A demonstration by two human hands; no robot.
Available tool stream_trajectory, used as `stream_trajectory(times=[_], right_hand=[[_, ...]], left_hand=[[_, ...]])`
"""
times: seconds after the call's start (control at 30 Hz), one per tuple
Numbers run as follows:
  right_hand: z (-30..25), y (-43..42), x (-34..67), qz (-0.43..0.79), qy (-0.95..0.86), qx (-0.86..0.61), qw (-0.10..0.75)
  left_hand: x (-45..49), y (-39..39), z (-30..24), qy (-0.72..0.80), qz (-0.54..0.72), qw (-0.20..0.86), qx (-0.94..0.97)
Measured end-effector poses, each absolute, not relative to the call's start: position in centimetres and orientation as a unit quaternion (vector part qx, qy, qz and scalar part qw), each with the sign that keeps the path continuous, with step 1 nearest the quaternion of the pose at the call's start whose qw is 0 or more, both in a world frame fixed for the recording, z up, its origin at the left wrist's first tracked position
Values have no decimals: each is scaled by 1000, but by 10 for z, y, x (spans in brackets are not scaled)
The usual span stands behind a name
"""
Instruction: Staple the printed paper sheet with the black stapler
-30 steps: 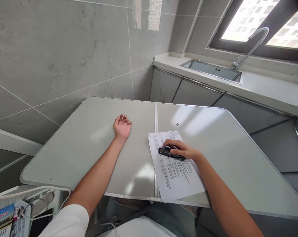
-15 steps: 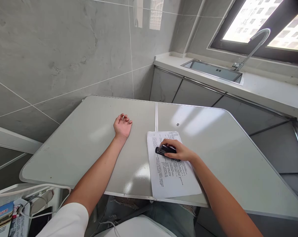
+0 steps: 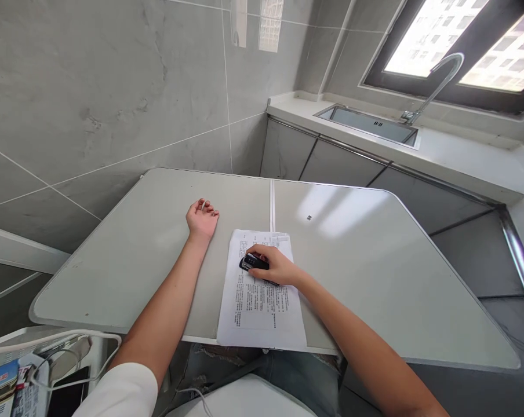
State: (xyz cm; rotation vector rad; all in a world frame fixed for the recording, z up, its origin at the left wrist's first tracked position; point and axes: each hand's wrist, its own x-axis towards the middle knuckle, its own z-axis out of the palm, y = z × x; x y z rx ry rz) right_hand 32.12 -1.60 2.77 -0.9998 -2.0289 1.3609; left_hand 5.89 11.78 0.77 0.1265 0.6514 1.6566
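Observation:
Printed paper (image 3: 270,333) lies near the front edge of the pale table (image 3: 375,278), across its middle seam. On top of the sheet is a black stapler (image 3: 255,263), with my right hand (image 3: 274,264) wrapped round it; the fingers hide part of its body. My left hand (image 3: 202,219) rests palm up on the table, to the left of the paper and apart from it. Its fingers are loosely curled, and nothing is in them.
A sink (image 3: 370,124) with a tall curved tap (image 3: 436,87) is set in the counter at the back right. Grey tiled wall (image 3: 105,87) borders the table's far left. Beside me at lower left, a white cable (image 3: 71,333) hangs over booklets (image 3: 3,388).
My right hand and the stapler have shifted left, and the paper has slid left and turned a little with them. My left hand has moved slightly left.

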Motion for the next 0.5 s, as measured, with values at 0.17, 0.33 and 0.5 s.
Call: stream_trajectory(times=[0.17, 0.33, 0.5], right_hand=[[26, -5, 284, 508, -743, -353, 254], [22, 5, 255, 519, -740, -339, 264], [20, 10, 240, 515, -744, -329, 271]], left_hand=[[27, 131, 7, 297, 720, 622, 83], [0, 137, 2, 286, 745, 596, 88], [2, 135, 1, 255, 754, 599, 88]])
